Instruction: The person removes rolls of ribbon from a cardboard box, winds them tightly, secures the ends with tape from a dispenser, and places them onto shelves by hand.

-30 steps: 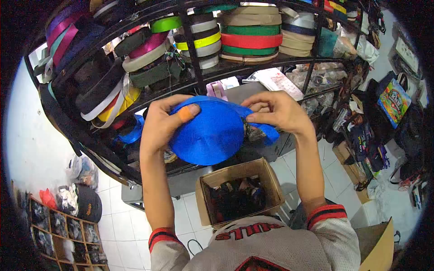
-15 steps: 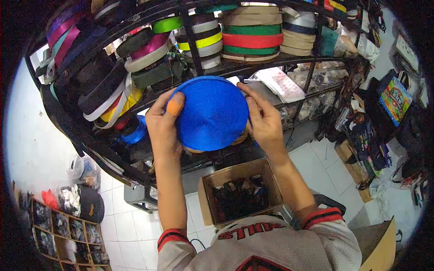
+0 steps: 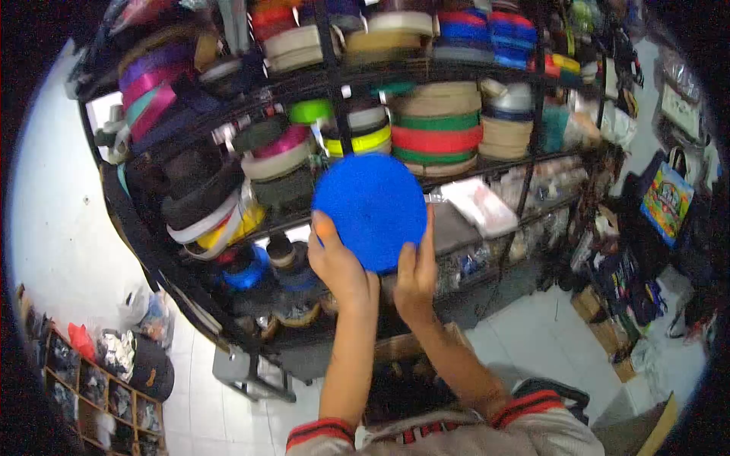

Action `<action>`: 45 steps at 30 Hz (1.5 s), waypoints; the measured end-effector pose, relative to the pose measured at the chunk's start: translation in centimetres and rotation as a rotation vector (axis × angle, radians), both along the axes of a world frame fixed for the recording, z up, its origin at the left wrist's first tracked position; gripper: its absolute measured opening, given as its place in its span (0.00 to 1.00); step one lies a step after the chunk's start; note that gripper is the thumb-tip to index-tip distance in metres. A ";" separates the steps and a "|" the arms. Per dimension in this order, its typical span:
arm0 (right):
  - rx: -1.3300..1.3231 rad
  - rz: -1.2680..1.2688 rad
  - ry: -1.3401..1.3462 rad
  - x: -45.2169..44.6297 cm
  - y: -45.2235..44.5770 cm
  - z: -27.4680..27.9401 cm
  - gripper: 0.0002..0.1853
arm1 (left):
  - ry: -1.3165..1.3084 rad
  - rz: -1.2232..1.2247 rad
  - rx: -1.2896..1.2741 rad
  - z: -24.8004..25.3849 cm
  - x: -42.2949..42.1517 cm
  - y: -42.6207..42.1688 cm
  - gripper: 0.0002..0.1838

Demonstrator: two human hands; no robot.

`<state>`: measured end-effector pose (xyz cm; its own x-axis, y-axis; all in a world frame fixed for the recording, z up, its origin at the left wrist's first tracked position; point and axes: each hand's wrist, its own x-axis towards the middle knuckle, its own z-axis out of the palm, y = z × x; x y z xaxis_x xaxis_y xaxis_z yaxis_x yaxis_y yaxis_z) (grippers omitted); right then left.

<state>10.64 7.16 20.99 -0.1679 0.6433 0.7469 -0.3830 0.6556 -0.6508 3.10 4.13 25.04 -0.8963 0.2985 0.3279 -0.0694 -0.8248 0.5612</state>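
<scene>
A large flat roll of blue webbing (image 3: 369,209) is held up in front of the shelves, its round face toward the camera. My left hand (image 3: 338,262) grips its lower left edge, with an orange wrap on the thumb. On the lower right edge, my right hand (image 3: 416,273) holds the roll with its fingers along the rim. No loose end of the webbing shows. Both hands are slightly blurred.
Black metal shelves (image 3: 426,178) carry rolls in many colours, including a red roll (image 3: 437,140). White papers (image 3: 483,209) lie on the lower shelf. A wooden compartment rack (image 3: 99,410) stands at lower left. A colourful bag (image 3: 668,194) hangs at right.
The blue roll's loose end was wrapped in, and the roll has been raised toward the shelves. Both hands moved to its lower edge. The view has tilted up, showing more upper shelves.
</scene>
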 end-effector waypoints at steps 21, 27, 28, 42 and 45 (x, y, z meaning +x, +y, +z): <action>0.530 -0.587 0.094 0.3 9.6 13.5 0.68 | 0.435 -0.123 0.082 12.9 0.0 7.7 0.33; 0.580 -0.639 0.203 -0.4 12.7 19.3 0.53 | 0.712 0.057 0.092 19.5 -0.5 10.4 0.36; 0.592 -0.656 0.208 -0.6 14.0 20.3 0.50 | 0.736 0.037 0.060 20.9 0.2 9.8 0.34; 0.537 -0.685 -0.229 3.4 22.5 36.7 0.48 | 1.079 0.811 -0.346 29.4 -6.5 13.9 0.23; 0.559 -0.707 -0.321 2.9 22.6 38.2 0.45 | 1.073 0.806 -0.365 29.5 -6.8 14.9 0.24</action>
<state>13.57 29.73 59.17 -0.1275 0.2384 0.9628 0.3625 0.9147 -0.1785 -3.69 18.99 54.57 -0.2226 0.0422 0.9740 0.9471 -0.2276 0.2263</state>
